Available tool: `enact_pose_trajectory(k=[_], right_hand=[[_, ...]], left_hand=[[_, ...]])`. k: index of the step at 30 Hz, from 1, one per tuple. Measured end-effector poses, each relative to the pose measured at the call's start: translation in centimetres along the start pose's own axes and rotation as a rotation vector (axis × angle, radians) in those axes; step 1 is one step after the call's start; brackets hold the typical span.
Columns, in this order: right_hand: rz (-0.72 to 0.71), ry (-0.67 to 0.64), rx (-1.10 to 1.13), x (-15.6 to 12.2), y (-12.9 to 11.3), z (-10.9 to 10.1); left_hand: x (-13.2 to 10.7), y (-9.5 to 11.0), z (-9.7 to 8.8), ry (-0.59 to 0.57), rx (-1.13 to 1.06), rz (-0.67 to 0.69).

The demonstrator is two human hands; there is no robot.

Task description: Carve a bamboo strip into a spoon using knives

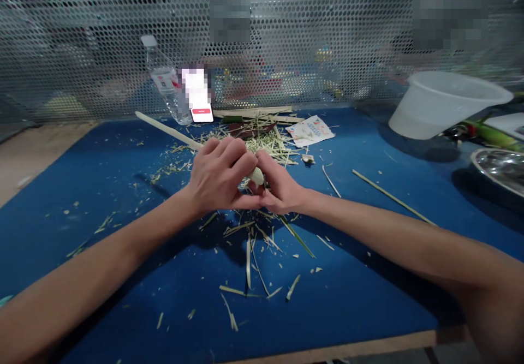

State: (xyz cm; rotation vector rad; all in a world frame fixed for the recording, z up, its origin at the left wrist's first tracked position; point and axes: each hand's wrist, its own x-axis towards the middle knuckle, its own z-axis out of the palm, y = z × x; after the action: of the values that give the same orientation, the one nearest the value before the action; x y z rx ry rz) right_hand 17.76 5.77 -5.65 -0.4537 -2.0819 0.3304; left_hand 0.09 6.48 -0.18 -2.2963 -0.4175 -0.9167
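A long pale stalk, much like lemongrass, slants from the upper left down through my left hand. That hand is closed around it from above, and the cut end shows between my two hands. My right hand is closed right beside this end, its thumb and fingers pinched together. A thin dark edge shows at its fingertips, but I cannot make out what it is. Under and behind the hands lies a heap of shredded pale green strips, with more scraps scattered towards me.
A clear plastic bottle and a lit phone lean against the perforated metal screen. A white printed packet lies behind the heap. To the right are a white plastic tub and a metal bowl on the blue table.
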Motion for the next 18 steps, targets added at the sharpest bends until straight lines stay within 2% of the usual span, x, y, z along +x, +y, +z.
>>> enact_pose_trajectory(k=[9, 18], right_hand=[[-0.03, -0.014, -0.037, 0.16, -0.25, -0.16], [-0.022, -0.036, -0.045, 0.1, -0.26, -0.09]], left_hand=[[-0.27, -0.15, 0.09, 0.033, -0.058, 0.034], [-0.39, 0.01, 0.03, 0.027, 0.032, 0.011]])
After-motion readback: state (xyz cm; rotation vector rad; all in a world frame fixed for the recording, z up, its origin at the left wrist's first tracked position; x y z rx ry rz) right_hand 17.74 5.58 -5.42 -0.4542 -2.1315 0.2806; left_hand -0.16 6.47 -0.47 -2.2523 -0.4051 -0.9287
